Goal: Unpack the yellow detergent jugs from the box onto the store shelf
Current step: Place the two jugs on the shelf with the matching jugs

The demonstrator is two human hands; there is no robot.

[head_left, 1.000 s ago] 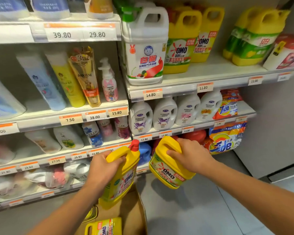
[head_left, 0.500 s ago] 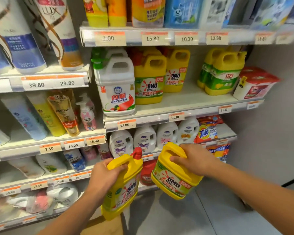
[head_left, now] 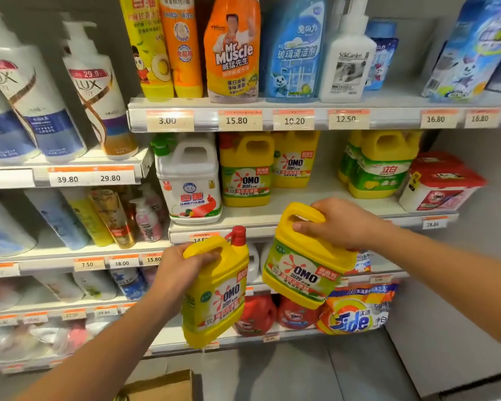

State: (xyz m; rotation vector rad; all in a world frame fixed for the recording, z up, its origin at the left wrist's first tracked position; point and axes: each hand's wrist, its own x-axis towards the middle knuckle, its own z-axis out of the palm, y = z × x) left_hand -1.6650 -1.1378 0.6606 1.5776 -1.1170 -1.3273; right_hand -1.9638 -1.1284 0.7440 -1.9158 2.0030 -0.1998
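Head view: left hand (head_left: 176,271) wrapped through the handle of a yellow plastic OMO detergent jug with a red cap (head_left: 214,293), held upright in the air below the white shelf edge (head_left: 301,219); right hand (head_left: 342,222) clamped over the handle of a second yellow OMO jug (head_left: 304,267), tilted leftward, just in front of that shelf; two more yellow OMO jugs (head_left: 248,172) standing there beside a white jug (head_left: 190,183); brown cardboard box corner (head_left: 162,386) at bottom.
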